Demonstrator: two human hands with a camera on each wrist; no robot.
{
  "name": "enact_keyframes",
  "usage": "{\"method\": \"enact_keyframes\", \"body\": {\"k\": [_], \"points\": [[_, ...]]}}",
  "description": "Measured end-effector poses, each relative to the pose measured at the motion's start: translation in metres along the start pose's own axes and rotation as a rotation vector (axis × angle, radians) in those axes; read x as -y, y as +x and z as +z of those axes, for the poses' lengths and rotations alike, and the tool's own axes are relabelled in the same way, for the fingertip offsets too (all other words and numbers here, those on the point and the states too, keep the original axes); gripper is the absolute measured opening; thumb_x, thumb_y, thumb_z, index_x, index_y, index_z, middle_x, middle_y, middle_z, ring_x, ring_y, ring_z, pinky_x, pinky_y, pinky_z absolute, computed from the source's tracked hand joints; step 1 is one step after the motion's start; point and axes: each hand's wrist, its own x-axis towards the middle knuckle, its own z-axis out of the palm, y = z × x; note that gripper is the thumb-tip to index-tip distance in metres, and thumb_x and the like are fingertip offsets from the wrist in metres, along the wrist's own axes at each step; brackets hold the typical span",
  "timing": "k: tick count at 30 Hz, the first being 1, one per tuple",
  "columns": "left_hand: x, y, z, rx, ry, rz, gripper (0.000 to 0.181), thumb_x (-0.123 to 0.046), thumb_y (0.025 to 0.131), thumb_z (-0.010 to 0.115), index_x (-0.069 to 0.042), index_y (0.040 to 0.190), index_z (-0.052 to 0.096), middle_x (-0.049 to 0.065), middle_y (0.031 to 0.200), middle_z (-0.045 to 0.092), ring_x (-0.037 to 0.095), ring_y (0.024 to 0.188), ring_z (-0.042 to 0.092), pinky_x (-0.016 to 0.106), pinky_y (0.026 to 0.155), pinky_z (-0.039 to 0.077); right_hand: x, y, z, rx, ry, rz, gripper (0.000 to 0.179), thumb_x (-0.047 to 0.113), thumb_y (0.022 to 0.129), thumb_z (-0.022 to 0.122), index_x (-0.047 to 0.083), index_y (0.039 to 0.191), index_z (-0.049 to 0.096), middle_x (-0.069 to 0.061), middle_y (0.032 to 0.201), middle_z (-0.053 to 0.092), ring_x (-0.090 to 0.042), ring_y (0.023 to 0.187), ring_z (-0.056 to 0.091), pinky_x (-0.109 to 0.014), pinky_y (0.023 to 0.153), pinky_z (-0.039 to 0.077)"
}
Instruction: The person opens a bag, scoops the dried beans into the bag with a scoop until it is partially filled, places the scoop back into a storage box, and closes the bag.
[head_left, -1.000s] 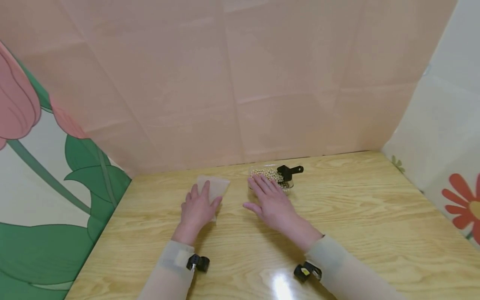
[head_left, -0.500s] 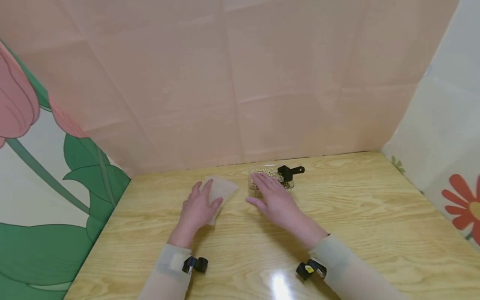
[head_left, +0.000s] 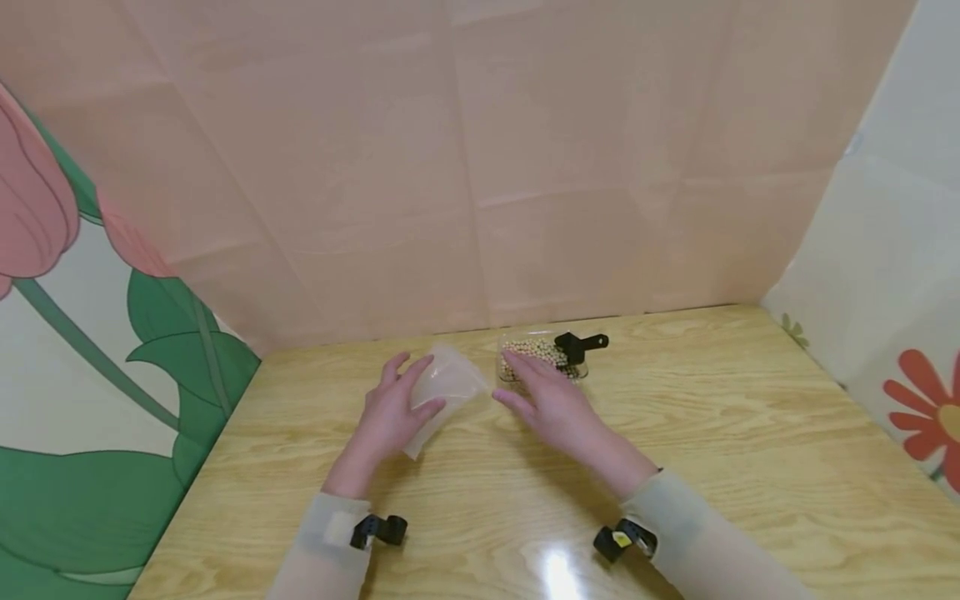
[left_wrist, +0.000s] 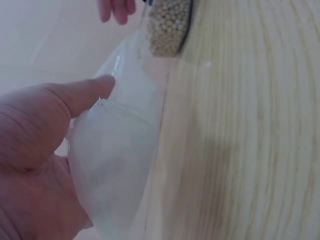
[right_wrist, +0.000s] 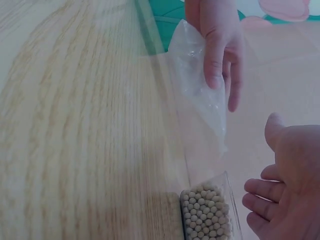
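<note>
A translucent plastic bag (head_left: 453, 379) is pinched between the thumb and fingers of my left hand (head_left: 386, 421). The left wrist view shows the thumb lying on the bag (left_wrist: 115, 155) while the other fingers are mostly hidden behind it. The bag is tilted and slightly puffed out. My right hand (head_left: 558, 408) holds nothing; its fingers extend over the near side of a clear container (right_wrist: 233, 210). Pale round beads (right_wrist: 202, 215) fill that container. A black scoop (head_left: 573, 347) rests on its right side, handle pointing right.
The wooden table (head_left: 712, 417) meets a pink sheet (head_left: 600, 208) at the back, close behind the container. Flower-patterned panels stand at the left (head_left: 90, 375) and right (head_left: 885, 292).
The bag has risen from lying flatter on the table and swung to the right in my left hand. My right hand has shifted slightly right, its fingers drawing together.
</note>
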Motion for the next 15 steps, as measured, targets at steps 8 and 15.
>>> {"method": "enact_keyframes", "body": {"k": [8, 15], "points": [[0.0054, -0.0005, -0.0056, 0.023, -0.123, 0.111, 0.071, -0.026, 0.102, 0.082, -0.019, 0.166, 0.050, 0.019, 0.177, 0.024, 0.050, 0.141, 0.055, 0.071, 0.114, 0.043, 0.0027, 0.0040, -0.0037, -0.018, 0.169, 0.072, 0.062, 0.043, 0.113, 0.060, 0.005, 0.161, 0.054, -0.018, 0.153, 0.063, -0.042, 0.138, 0.062, -0.062, 0.116, 0.046], [0.0044, -0.0009, -0.0068, 0.050, -0.195, 0.190, 0.070, -0.020, 0.101, 0.083, -0.016, 0.164, 0.053, 0.021, 0.176, 0.023, 0.047, 0.149, 0.048, 0.067, 0.119, 0.039, 0.0053, 0.0052, -0.0063, -0.007, 0.236, 0.144, 0.048, 0.036, 0.115, 0.060, 0.006, 0.151, 0.065, -0.016, 0.145, 0.069, -0.038, 0.130, 0.067, -0.059, 0.111, 0.051]]}}
